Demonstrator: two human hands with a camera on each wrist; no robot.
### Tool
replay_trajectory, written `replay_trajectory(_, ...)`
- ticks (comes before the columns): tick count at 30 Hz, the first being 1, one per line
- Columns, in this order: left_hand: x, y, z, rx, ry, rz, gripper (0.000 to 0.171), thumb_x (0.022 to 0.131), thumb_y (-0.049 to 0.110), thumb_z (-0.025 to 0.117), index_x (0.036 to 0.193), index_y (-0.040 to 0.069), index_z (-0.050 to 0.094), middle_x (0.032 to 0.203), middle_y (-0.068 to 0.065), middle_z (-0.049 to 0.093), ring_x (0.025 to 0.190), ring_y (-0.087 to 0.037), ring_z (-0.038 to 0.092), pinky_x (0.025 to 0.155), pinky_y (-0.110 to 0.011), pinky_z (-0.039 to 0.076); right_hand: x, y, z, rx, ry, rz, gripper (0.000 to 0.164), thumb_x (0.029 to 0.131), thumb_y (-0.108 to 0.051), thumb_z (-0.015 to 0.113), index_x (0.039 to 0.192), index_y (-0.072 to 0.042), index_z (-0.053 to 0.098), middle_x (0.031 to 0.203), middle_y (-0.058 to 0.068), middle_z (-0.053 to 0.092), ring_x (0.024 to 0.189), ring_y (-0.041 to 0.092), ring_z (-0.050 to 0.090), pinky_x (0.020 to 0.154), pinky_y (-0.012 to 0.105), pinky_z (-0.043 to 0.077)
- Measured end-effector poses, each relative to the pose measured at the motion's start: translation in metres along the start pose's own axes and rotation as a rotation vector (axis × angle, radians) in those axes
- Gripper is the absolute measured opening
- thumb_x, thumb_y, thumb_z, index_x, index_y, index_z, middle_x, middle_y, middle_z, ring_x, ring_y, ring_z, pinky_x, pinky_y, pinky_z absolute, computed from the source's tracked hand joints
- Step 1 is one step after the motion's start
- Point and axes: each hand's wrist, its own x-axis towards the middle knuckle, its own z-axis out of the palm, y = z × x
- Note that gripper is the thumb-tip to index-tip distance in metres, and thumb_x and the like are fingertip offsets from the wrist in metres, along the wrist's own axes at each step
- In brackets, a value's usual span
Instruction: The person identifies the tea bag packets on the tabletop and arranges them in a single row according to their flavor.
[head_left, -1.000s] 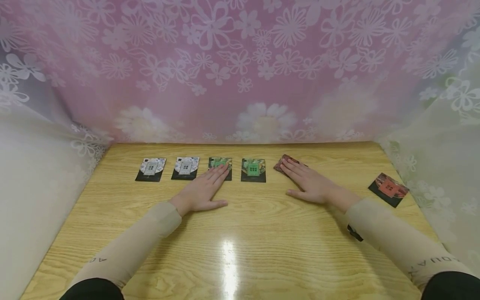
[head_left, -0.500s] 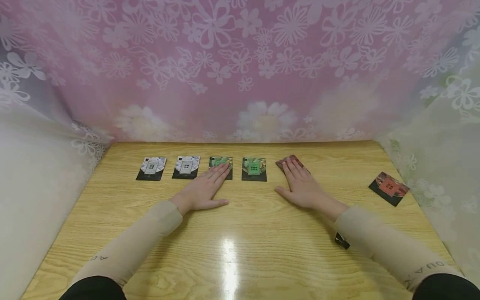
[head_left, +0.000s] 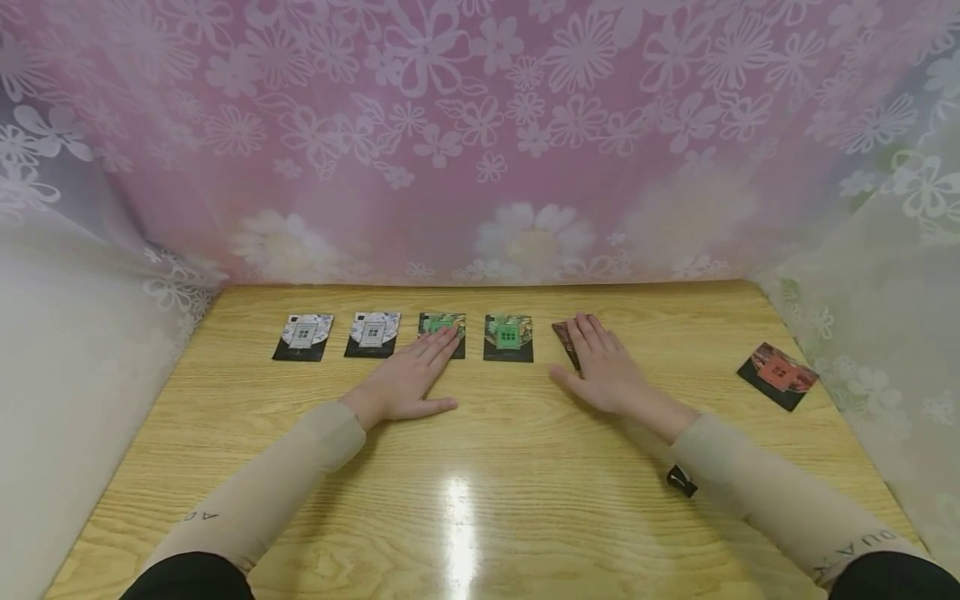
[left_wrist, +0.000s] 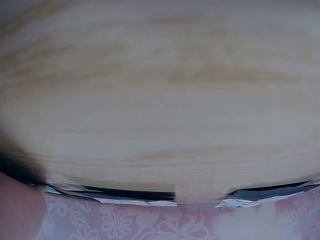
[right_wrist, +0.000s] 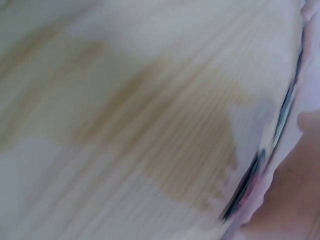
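Note:
My left hand lies flat, fingers extended over a green-and-black packet and thumb spread on the table. My right hand rests with straight fingers on a dark reddish-brown packet, which sits at an angle and is mostly covered. Between the hands is another green-and-black packet, face up and square to the table. In the right wrist view, part of my right hand shows beside a thin dark packet edge. The left wrist view catches a bit of my left hand at its lower corner.
Two white-and-black packets lie in the row at left. Off to the right, a red-and-black packet lies tilted. A floral curtain borders the back and sides of the wooden table.
My right hand has slid a little left, and the reddish-brown packet beneath it has turned and now shows its left edge. My left hand stays in place.

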Motion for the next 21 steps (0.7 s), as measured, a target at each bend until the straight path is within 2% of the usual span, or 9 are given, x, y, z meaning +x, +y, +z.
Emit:
replay_trajectory(5, 0.000, 0.000, 0.000, -0.004, 0.000, -0.003, 0.104, 0.103, 0.074, 0.042, 0.171, 0.004, 0.006, 0.180, -0.015, 0.001, 0.168, -0.030, 0.003, 0.138, -0.044, 0.011, -0.005, 0.018, -0.007, 0.007, -0.004, -0.137, 0.090, 0.109, -0.054, 0.050, 0.169, 0.003, 0.014, 0.177, 0.027, 0.008, 0.164, 0.049, 0.008, 0.131, 0.070, 0.014)
replay_trajectory(8, 0.000, 0.000, 0.000, -0.010, 0.001, -0.003, 0.104, 0.103, 0.073, 0.043, 0.171, 0.004, 0.006, 0.180, -0.014, 0.001, 0.168, -0.030, 0.002, 0.138, -0.045, 0.011, -0.006, 0.027, -0.007, -0.003, -0.036, -0.221, 0.087, 0.109, -0.054, 0.050, 0.170, 0.000, 0.016, 0.177, 0.026, 0.009, 0.164, 0.048, 0.008, 0.132, 0.069, 0.014)
replay_trajectory(11, 0.000, 0.000, 0.001, -0.017, 0.005, 0.000, 0.104, 0.103, 0.072, 0.044, 0.171, 0.003, 0.007, 0.180, -0.015, 0.001, 0.168, -0.030, 0.003, 0.138, -0.046, 0.012, -0.005, 0.033, -0.005, -0.027, -0.083, -0.259, 0.087, 0.110, -0.055, 0.048, 0.171, -0.003, 0.014, 0.178, 0.023, 0.007, 0.165, 0.045, 0.007, 0.133, 0.065, 0.012)
replay_trajectory(15, 0.000, 0.000, 0.001, -0.022, 0.014, 0.006, 0.103, 0.103, 0.071, 0.045, 0.171, 0.002, 0.008, 0.180, -0.016, 0.002, 0.168, -0.032, 0.005, 0.138, -0.047, 0.014, -0.002, 0.034, -0.001, -0.039, -0.127, -0.233, 0.087, 0.110, -0.057, 0.046, 0.171, -0.005, 0.010, 0.180, 0.019, 0.001, 0.167, 0.041, 0.003, 0.135, 0.061, 0.010)
replay_trajectory(21, 0.000, 0.001, 0.000, -0.024, 0.014, 0.001, 0.103, 0.103, 0.071, 0.045, 0.171, 0.002, 0.009, 0.180, -0.016, 0.003, 0.168, -0.032, 0.005, 0.138, -0.048, 0.015, 0.002, 0.021, 0.004, -0.016, -0.109, -0.170, 0.093, 0.109, -0.062, 0.044, 0.170, -0.002, 0.009, 0.179, 0.023, -0.001, 0.167, 0.042, 0.000, 0.135, 0.064, 0.010)
